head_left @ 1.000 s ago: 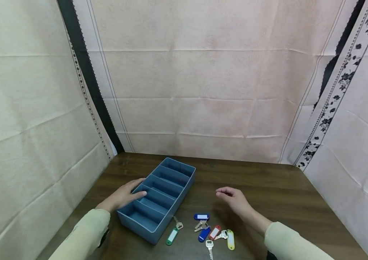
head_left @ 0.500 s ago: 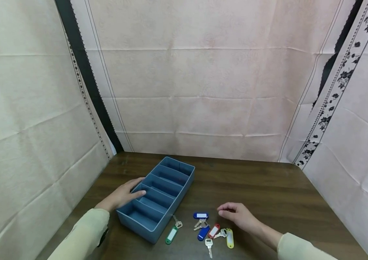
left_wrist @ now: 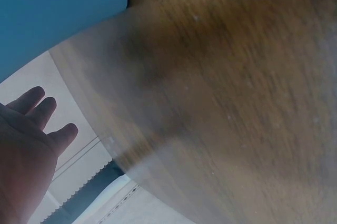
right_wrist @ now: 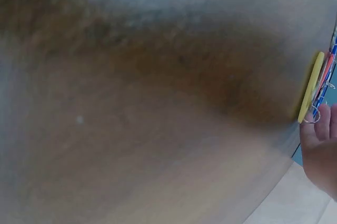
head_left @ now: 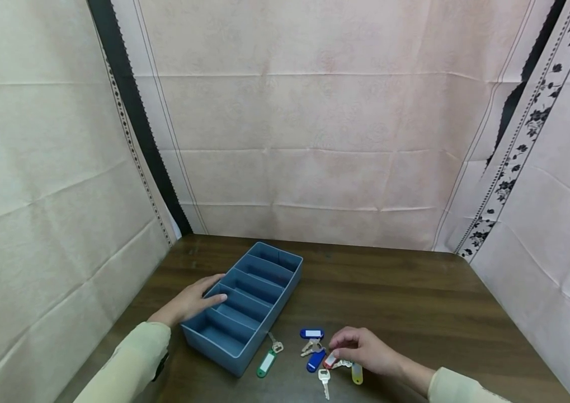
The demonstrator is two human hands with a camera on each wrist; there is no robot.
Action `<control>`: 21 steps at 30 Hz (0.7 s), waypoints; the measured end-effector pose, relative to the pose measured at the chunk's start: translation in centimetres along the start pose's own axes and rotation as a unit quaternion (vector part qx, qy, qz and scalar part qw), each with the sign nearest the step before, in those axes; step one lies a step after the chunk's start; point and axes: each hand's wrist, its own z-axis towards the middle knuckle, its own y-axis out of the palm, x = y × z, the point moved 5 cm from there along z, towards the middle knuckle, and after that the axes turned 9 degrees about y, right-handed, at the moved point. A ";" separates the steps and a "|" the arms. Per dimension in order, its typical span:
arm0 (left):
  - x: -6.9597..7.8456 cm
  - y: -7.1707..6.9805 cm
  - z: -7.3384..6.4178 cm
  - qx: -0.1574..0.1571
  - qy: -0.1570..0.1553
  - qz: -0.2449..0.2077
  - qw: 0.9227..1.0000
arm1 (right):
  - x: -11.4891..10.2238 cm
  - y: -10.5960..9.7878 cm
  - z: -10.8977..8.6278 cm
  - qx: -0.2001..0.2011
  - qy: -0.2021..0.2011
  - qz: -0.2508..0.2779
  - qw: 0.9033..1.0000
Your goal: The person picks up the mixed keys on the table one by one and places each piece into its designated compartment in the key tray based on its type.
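My left hand (head_left: pixel 191 302) rests on the left rim of a blue compartment tray (head_left: pixel 214 354), thumb over the edge. Three of its fingers show straight in the left wrist view. On the right, my right hand (head_left: pixel 367 352) is low over a cluster of key tags. Its thumb and index finger are at the upper end of a red key tag (head_left: pixel 330 361); whether they pinch it cannot be made out. Under that hand lies a partly covered yellow key tag (head_left: pixel 357 375), seen edge-on in the right wrist view. Two blue key tags (head_left: pixel 316 361) lie just left.
A green key tag (head_left: pixel 267 364) with its key (head_left: pixel 277 346) lies against the tray's right side. A loose-looking silver key (head_left: pixel 324 382) points toward the front. The brown wooden table (head_left: pixel 390 280) is walled by pale cloth (head_left: pixel 315 140) at the back and sides.
My right hand has come down and toward the front, from behind the cluster to the red key tag, partly covering the yellow one. The left hand and the tray have stayed put.
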 end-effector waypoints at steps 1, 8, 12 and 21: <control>0.0 0.0 0.0 0.000 0.001 0.001 1.000 | 0.0 0.1 0.0 -0.004 -0.001 -0.005 1.000; 0.2 0.0 -0.1 0.000 -0.003 0.001 1.000 | -0.4 0.5 0.4 -0.054 -0.008 -0.025 0.998; 0.2 0.0 0.0 0.001 -0.004 -0.001 1.000 | -0.8 0.7 0.8 -0.065 -0.036 -0.050 0.996; 0.1 0.0 0.0 0.002 -0.005 -0.002 1.000 | -1.0 1.5 1.1 -0.080 -0.043 -0.120 0.989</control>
